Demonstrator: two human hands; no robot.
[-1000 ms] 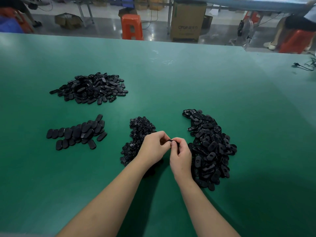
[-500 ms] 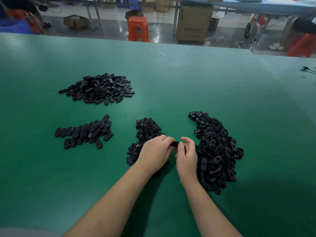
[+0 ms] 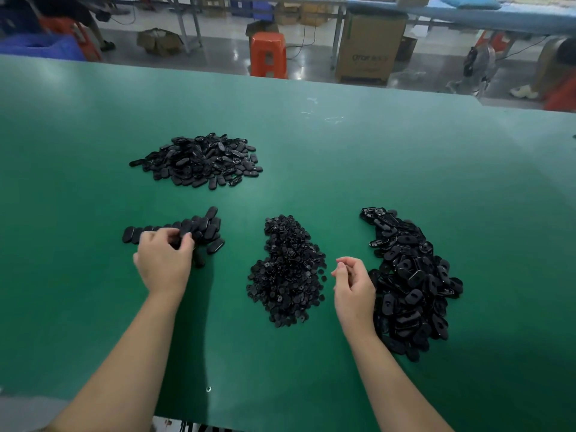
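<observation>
On the green table lie four groups of black plastic parts. My left hand reaches to the neat row of oval pieces at the left, its fingers curled and pinching a black oval piece at the row's near edge. My right hand hovers loosely curled and holds nothing, between the middle pile of small round parts and the right pile of oval shells. A further heap of oval pieces lies at the far left.
Beyond the table's far edge stand an orange stool and a cardboard box on the floor. A person's legs and shoe show at the far right. The table's near edge runs just below my forearms.
My hands, which worked one small piece together at the centre, have parted. The left hand moved left to the row of ovals with the piece; the right hand let go and stayed near the right pile.
</observation>
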